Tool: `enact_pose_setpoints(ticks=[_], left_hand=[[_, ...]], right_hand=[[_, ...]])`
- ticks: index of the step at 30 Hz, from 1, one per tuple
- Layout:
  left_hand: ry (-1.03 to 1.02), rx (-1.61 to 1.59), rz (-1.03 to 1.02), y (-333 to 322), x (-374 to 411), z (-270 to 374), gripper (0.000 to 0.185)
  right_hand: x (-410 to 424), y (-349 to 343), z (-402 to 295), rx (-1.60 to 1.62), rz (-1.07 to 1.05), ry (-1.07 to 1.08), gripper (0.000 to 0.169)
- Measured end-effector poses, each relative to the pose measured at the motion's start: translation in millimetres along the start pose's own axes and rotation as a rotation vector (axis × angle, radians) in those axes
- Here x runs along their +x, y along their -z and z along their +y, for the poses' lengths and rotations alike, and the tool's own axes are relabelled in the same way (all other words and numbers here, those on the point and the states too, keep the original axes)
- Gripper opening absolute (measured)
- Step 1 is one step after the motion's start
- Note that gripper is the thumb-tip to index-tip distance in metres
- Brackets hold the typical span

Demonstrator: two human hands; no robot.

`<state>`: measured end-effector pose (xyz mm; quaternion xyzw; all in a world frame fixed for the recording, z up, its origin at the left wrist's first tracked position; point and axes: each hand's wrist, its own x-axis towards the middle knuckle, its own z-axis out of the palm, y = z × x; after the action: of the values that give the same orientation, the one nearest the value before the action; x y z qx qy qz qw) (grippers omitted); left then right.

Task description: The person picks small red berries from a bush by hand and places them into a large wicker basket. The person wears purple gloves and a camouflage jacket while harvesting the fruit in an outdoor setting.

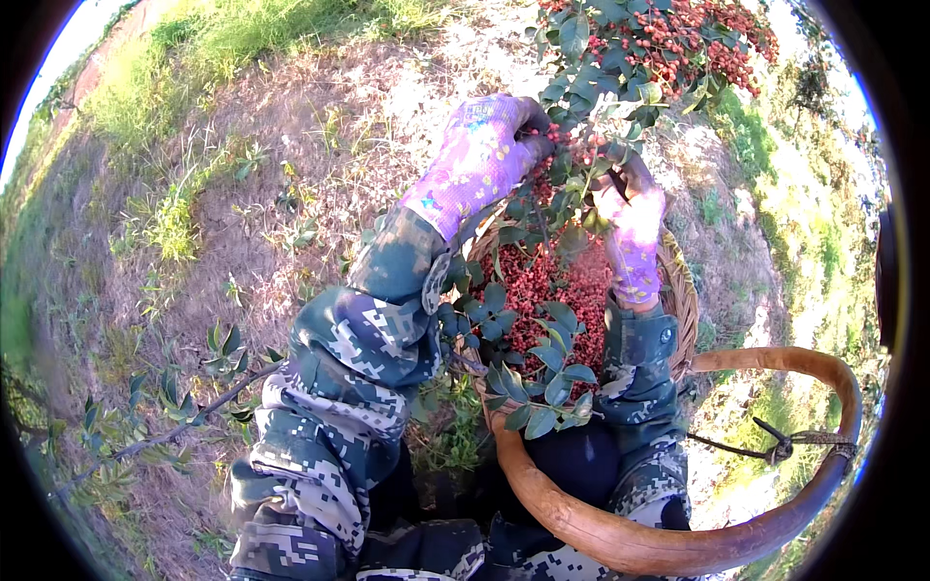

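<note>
My left hand point(501, 145), in a purple flowered glove, has its fingers curled on a small cluster of red berries point(554, 134), which look like Sichuan pepper. Opposite it, my right hand point(632, 210) wears a matching glove, partly washed out by sunlight. Its bent fingers grip the leafy branch point(577, 181), though leaves hide some of the fingertips. Directly beneath both hands is a woven wicker basket point(683, 298) holding a heap of picked red berries point(534, 290). Green leafy sprigs point(556, 370) overlap the basket's near side.
A thick curved wooden handle point(617, 541) arches from the basket toward me, with a cord point(781, 447) knotted on it. More berry clusters point(676, 47) hang at the upper right. A thin branch point(182, 425) crosses at lower left, above dry, weedy ground point(240, 160).
</note>
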<state>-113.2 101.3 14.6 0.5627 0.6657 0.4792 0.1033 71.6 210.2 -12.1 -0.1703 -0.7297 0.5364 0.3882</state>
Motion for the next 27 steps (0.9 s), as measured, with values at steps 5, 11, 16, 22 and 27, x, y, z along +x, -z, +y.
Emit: enact_pose_setpoints(ticks=[5, 11, 16, 22, 27], left_hand=[[-0.362, 0.356, 0.185, -5, -3, 8, 0.019], [-0.417, 0.434, 0.159, -8, -13, 14, 0.015], [0.084, -0.282, -0.231, 17, 0, 25, 0.019], [0.135, -1.184, 0.063, 73, -10, -30, 0.021], [0.226, -1.108, -0.114, 46, -4, -17, 0.03]], right_hand=[[5, -4, 0, -0.042, 0.161, 0.075, 0.026], [5, -25, -15, -0.005, 0.083, 0.069, 0.027], [1, 15, 19, 0.228, 0.129, -0.053, 0.028], [9, -20, 19, 0.386, 0.122, 0.007, 0.029], [12, -3, 11, 0.089, 0.18, 0.01, 0.022]])
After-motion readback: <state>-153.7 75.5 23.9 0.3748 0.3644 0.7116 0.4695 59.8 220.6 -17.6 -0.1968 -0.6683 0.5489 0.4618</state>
